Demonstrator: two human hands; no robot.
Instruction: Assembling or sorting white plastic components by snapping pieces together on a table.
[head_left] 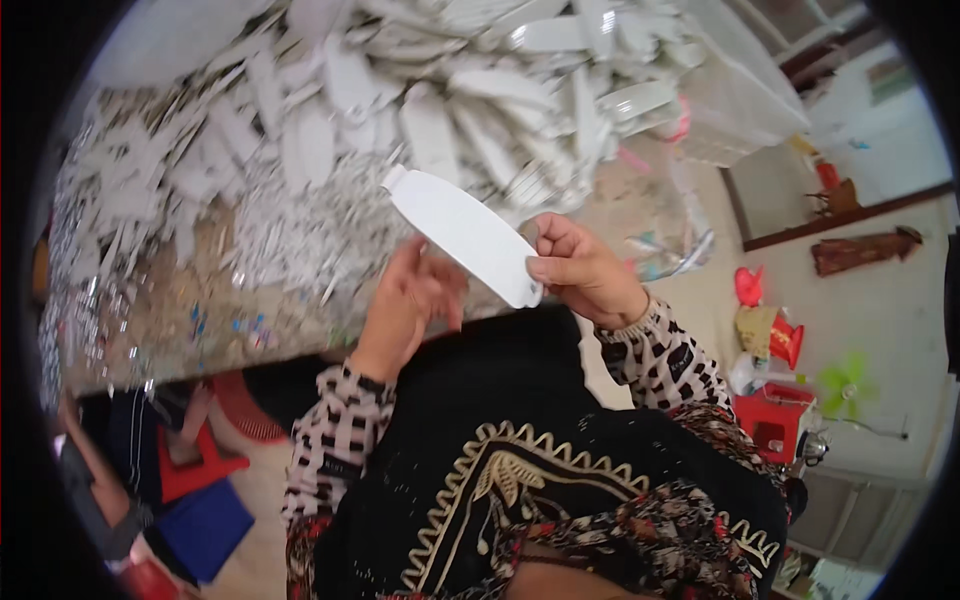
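Observation:
A long white plastic piece [462, 228], curved along its sides with a small tab at each end, is held up over the near edge of the table. My right hand [580, 268] pinches its lower right end between thumb and fingers. Under its left part is my left hand [408, 300], its fingers loosely curled and apart; whether they touch the piece I cannot tell. Beyond both hands lies a heap of similar white plastic pieces [430, 130]. Small white slivers [290, 235] are strewn in front of that heap.
The worktable [300, 320] has a worn brown top. A whitish bag [735, 95] stands at the far right. Another person's arm [95, 470] shows at lower left, near a red stool [190, 470] and a blue object [207, 530]. A green fan [848, 388] is at right.

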